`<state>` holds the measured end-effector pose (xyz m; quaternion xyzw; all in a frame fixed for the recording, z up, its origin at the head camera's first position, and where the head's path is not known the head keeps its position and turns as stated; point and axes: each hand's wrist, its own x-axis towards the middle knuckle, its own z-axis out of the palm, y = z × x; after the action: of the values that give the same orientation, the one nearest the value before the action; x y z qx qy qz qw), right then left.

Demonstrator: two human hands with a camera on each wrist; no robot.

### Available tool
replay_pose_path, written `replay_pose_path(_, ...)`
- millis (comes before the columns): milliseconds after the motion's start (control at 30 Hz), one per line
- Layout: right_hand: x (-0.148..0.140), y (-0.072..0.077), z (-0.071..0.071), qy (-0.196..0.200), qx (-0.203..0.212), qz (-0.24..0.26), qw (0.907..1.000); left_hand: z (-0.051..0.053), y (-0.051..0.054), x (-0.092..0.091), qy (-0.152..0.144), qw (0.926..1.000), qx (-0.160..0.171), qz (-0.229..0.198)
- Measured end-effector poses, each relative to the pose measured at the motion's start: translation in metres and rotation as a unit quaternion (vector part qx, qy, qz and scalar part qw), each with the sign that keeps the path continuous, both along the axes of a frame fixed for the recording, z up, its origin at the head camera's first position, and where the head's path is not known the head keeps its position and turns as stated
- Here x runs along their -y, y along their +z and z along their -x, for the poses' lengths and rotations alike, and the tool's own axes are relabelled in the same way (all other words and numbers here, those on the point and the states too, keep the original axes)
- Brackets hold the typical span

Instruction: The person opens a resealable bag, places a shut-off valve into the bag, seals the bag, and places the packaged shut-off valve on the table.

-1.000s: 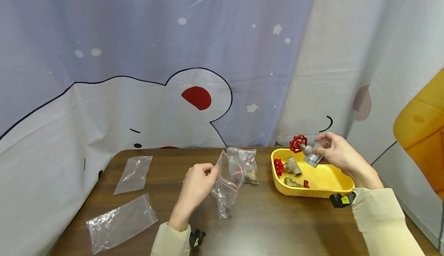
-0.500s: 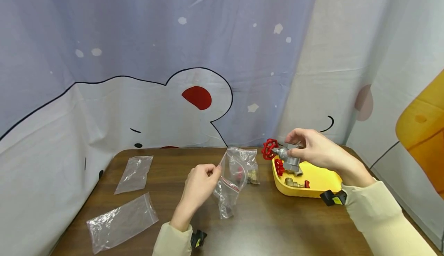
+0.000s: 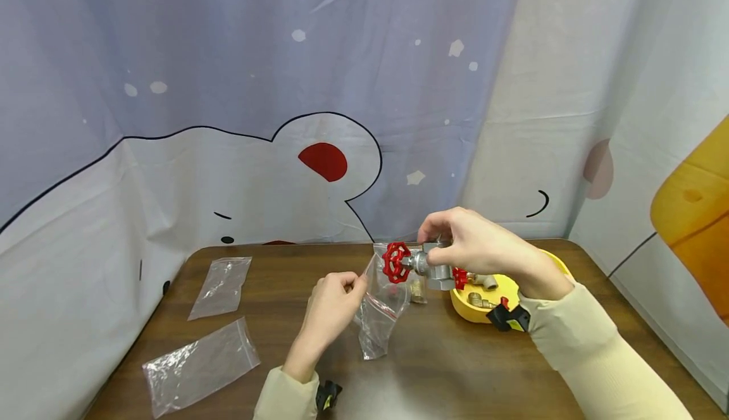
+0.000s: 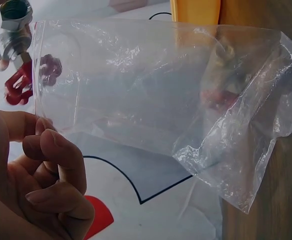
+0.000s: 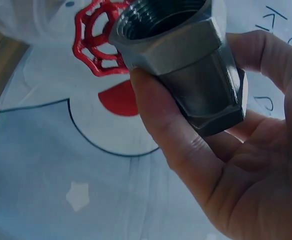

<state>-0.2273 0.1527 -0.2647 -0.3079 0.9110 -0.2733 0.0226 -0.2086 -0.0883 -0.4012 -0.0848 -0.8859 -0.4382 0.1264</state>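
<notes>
My left hand (image 3: 333, 306) pinches the edge of a clear zip bag (image 3: 377, 325) near its mouth; the bag (image 4: 136, 85) hangs unfilled in the left wrist view. My right hand (image 3: 484, 249) grips a silver metal valve (image 3: 437, 271) by its body, between thumb and fingers. The valve's red handwheel (image 3: 396, 262) points left, at the bag's upper right edge. In the right wrist view the valve body (image 5: 191, 75) shows a threaded opening, with the thumb across its side. Whether the handwheel touches the bag, I cannot tell.
Behind the held bag lies another clear bag with brass and red parts (image 3: 418, 291). A yellow tray (image 3: 473, 314) at the right holds valves, partly behind my right arm. Two flat clear bags (image 3: 221, 287) lie on the table's left side.
My right hand has carried the silver valve leftward from above the yellow tray to beside the held bag. My left hand has barely moved and still pinches the bag.
</notes>
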Motion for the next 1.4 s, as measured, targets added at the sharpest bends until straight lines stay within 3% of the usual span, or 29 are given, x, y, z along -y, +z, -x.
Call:
replay_pose_path(267, 0.025, -0.006, 0.005, 0.043, -0.014, -0.028, 0.9986, 0.0, 0.0, -0.002, 0.001, 1.0, 0.0, 0.002)
replay_pose_path(600, 0.041, -0.019, 0.016, 0.026, -0.02, -0.067, 0.9972, -0.001, 0.0, 0.0, -0.005, 0.9999, 0.01, -0.007)
replay_pose_path(800, 0.05, -0.027, 0.023, 0.021, -0.005, -0.087, 0.996, 0.0, -0.001, -0.001, -0.024, 0.9997, 0.007, -0.006)
replay_pose_path(1067, 0.064, -0.048, 0.032, 0.027, -0.013, -0.113, 0.9931, 0.0, -0.003, -0.003, -0.04, 0.999, 0.01, -0.016)
replay_pose_path(1267, 0.073, -0.059, 0.035, 0.05, -0.029, -0.113, 0.9919, 0.0, -0.002, -0.004, -0.057, 0.9982, 0.01, -0.018)
replay_pose_path(1400, 0.077, -0.064, 0.036, 0.036, -0.028, -0.097, 0.9942, 0.0, -0.001, -0.005, -0.061, 0.9981, 0.008, -0.011)
